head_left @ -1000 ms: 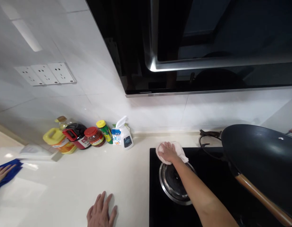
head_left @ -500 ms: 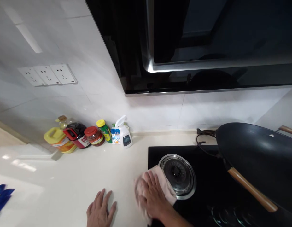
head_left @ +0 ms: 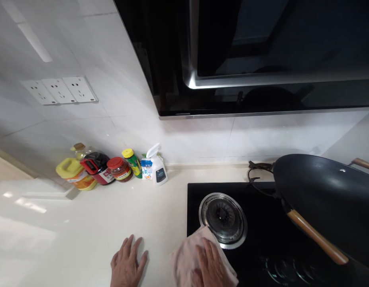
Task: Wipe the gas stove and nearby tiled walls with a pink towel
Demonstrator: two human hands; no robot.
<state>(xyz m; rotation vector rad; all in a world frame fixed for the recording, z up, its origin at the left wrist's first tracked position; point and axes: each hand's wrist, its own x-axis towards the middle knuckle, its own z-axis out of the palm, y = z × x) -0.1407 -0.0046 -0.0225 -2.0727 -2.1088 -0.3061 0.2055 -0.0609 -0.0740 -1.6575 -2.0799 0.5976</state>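
Note:
My right hand (head_left: pixel 212 265) presses down on a pale pink cloth (head_left: pixel 187 255), its fingers on top of the fabric. The cloth lies across the left edge of the black glass cooktop (head_left: pixel 262 223), partly on the counter. Its upper corner touches the metal ring of the round burner (head_left: pixel 222 217), which has no grate on it. My left hand (head_left: pixel 127 261) rests palm down on the white counter (head_left: pixel 83 231), fingers spread and holding nothing.
A large black wok (head_left: pixel 324 199) with a wooden handle (head_left: pixel 318 238) sits on the cooktop's right side. A white spray bottle (head_left: pixel 158 169), a red-lidded jar (head_left: pixel 120 169) and several other containers line the wall. Above hangs a dark range hood (head_left: pixel 262 95).
My right hand and the cloth have slid toward me and slightly right, uncovering more of the burner's left side. My left hand stays nearly in place. The blue object at the left edge has left the view.

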